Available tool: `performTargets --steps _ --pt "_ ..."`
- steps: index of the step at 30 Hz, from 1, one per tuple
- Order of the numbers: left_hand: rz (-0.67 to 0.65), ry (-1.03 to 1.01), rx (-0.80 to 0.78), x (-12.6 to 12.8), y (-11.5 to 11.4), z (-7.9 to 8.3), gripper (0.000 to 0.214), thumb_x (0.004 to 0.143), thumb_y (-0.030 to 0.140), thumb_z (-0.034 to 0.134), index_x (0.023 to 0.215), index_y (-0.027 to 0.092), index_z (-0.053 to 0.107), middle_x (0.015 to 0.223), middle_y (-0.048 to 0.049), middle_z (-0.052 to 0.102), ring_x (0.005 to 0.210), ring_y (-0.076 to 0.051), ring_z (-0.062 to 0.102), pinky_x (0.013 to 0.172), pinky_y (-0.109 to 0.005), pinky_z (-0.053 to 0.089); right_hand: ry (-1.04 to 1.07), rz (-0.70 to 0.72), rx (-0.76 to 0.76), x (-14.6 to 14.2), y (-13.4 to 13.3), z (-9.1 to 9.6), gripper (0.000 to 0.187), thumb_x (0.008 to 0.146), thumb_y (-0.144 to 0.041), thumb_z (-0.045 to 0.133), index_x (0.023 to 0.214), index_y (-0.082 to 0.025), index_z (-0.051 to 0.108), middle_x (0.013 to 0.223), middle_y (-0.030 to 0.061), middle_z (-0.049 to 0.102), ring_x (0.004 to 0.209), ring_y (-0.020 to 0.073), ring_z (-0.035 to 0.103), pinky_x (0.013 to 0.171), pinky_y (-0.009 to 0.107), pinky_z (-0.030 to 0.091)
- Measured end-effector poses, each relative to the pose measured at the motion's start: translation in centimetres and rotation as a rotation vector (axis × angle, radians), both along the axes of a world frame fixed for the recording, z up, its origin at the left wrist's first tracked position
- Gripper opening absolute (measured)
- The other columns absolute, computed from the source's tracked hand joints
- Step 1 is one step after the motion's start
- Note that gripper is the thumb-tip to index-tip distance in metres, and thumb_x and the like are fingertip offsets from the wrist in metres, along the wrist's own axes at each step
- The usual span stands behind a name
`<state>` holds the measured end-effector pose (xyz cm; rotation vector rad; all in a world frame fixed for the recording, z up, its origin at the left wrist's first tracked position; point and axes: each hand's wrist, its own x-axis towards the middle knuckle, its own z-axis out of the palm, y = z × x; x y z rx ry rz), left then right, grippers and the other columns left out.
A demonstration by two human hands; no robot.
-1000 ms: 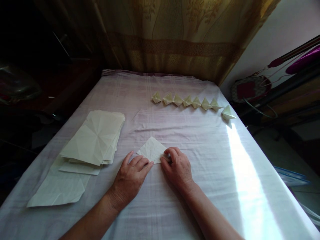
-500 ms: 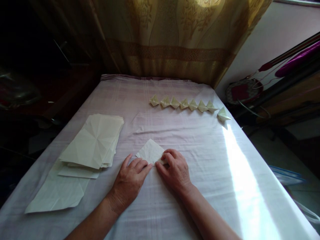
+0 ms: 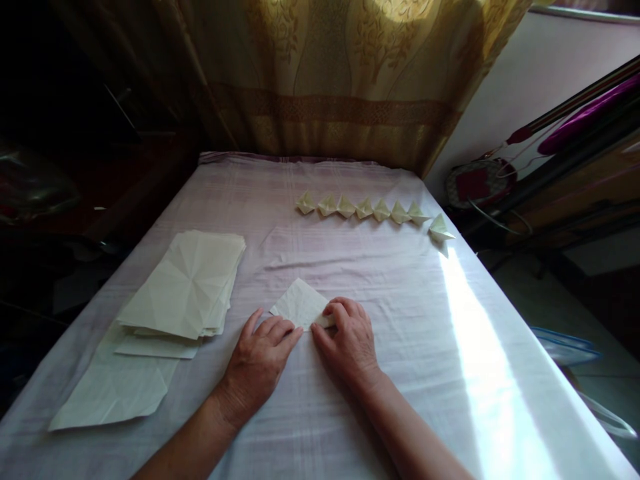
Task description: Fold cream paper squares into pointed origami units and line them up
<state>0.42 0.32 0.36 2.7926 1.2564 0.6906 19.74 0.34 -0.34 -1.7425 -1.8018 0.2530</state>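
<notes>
Lying on pale checked cloth [image 3: 410,287]: white folded-paper diamond [image 3: 299,302], right corner pinched by right hand [image 3: 349,340], lower-left edge touched by left hand [image 3: 261,350] (grip unclear); likely light, crease-prone, best held edgewise.

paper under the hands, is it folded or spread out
Folded: the paper shows as a small diamond, with a flap turned in beside the right hand. The number of layers cannot be told.

head view | text: none legible | labels: none legible | brands: none legible | numbers: none legible | signs: none legible
</notes>
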Motion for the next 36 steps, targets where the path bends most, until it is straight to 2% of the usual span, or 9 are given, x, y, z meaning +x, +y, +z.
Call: performTargets --steps 11,16,22,24,27,29,33,36 --pt "-0.008 -0.011 -0.030 -0.1 0.2 0.2 0.038 0.088 0.004 0.046 0.113 0.023 0.066 0.103 -0.0022 0.071 0.099 -0.020 0.062 0.108 -0.049 0.032 -0.010 -0.035 0.008 3.2 -0.4 -0.4 0.008 0.081 -0.025 0.062 0.087 -0.022 0.059 0.100 0.0055 0.063 0.094 0.0227 0.054 0.085 0.037 0.039" --pt "-0.018 -0.036 -0.038 -0.4 0.4 0.4 0.037 0.086 0.003 0.048 0.110 0.024 0.067 0.103 -0.0019 0.072 0.099 -0.019 0.063 0.111 -0.048 0.030 -0.010 -0.022 0.023 3.4 -0.3 -0.5 0.005 0.082 -0.026 0.063 0.082 -0.022 0.060 0.099 0.0051 0.063 0.094 0.0221 0.054 0.085 0.036 0.039" --pt "-0.023 -0.056 -0.057 -1.1 1.0 0.1 0.029 0.084 0.006 0.052 0.101 0.024 0.068 0.105 -0.0021 0.072 0.100 -0.019 0.064 0.108 -0.047 0.035 -0.038 -0.016 0.055 3.3 -0.4 -0.7 0.006 0.082 -0.026 0.064 0.079 -0.022 0.061 0.099 0.0046 0.063 0.092 0.0213 0.054 0.083 0.035 0.039" --pt "0.019 -0.061 -0.029 -1.6 1.5 -0.2 0.029 0.087 0.009 0.050 0.106 0.023 0.067 0.112 -0.0048 0.070 0.105 -0.020 0.062 0.107 -0.048 0.037 -0.046 -0.006 0.067 3.3 -0.5 -0.8 0.007 0.083 -0.026 0.064 0.078 -0.022 0.061 0.099 0.0045 0.063 0.092 0.0212 0.054 0.083 0.035 0.038" --pt "0.106 -0.025 0.043 -2.3 2.3 -0.6 0.036 0.090 0.016 0.049 0.124 0.019 0.059 0.123 -0.0100 0.066 0.114 -0.025 0.058 0.105 -0.049 0.039 -0.077 0.013 0.082 3.3 -0.6 -0.8 0.009 0.084 -0.025 0.065 0.077 -0.022 0.061 0.098 0.0043 0.064 0.091 0.0214 0.053 0.081 0.034 0.038" --pt "0.129 -0.001 0.054 -2.6 2.8 -0.8 0.040 0.091 0.021 0.049 0.130 0.018 0.054 0.123 -0.0110 0.066 0.115 -0.026 0.058 0.105 -0.049 0.038 -0.125 0.026 0.095 3.3 -0.7 -0.7 0.011 0.085 -0.026 0.064 0.077 -0.021 0.061 0.093 0.0042 0.063 0.087 0.0212 0.053 0.079 0.033 0.037" --pt "0.105 0.011 -0.013 -2.5 3.3 -0.8 0.039 0.091 0.020 0.049 0.130 0.020 0.054 0.116 -0.0077 0.068 0.108 -0.024 0.060 0.105 -0.048 0.037 -0.234 0.101 0.099 2.8 -1.2 -0.4 0.014 0.091 -0.026 0.059 0.078 -0.022 0.063 0.081 0.0029 0.062 0.078 0.0192 0.052 0.073 0.032 0.035" --pt "0.091 -0.002 -0.054 -2.2 3.4 -0.5 0.037 0.090 0.019 0.052 0.127 0.021 0.057 0.112 -0.0065 0.068 0.105 -0.023 0.059 0.103 -0.047 0.039 -0.240 0.191 0.105 2.2 -1.7 0.0 0.013 0.093 -0.025 0.056 0.087 -0.023 0.067 0.082 0.0029 0.063 0.078 0.0183 0.054 0.072 0.031 0.035"
